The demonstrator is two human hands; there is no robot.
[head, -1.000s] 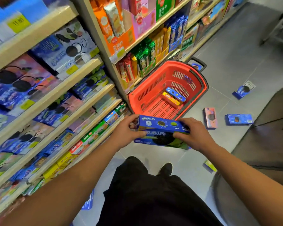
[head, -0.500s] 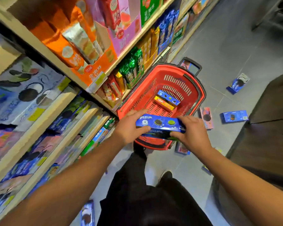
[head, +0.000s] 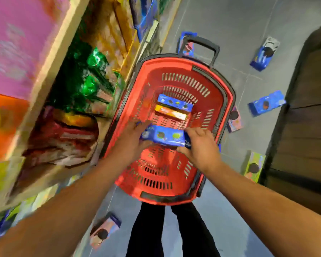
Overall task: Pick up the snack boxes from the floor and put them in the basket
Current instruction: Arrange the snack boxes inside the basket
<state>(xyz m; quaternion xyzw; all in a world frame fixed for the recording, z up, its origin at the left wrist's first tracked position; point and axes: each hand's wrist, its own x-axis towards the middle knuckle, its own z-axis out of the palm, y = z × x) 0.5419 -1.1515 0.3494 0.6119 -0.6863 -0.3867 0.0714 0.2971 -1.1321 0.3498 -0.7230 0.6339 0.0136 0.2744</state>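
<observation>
Grey floor (head: 235,21) carries a red basket (head: 228,101). Over it, left hand (head: 132,143) and right hand (head: 200,145) grip opposite ends of a blue snack box (head: 164,136). Inside the basket lie a blue box (head: 175,102) and an orange box (head: 170,112).

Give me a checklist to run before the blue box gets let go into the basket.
1. Held by both hands: left hand and right hand grip the ends of the blue box: ok.
2. Box over the red basket, inside its rim: ok.
3. Bare floor of the basket below the box: ok.
4. Clear of the blue and orange boxes already inside: ok.
5. Height of the box above the basket floor: cannot tell.
</observation>
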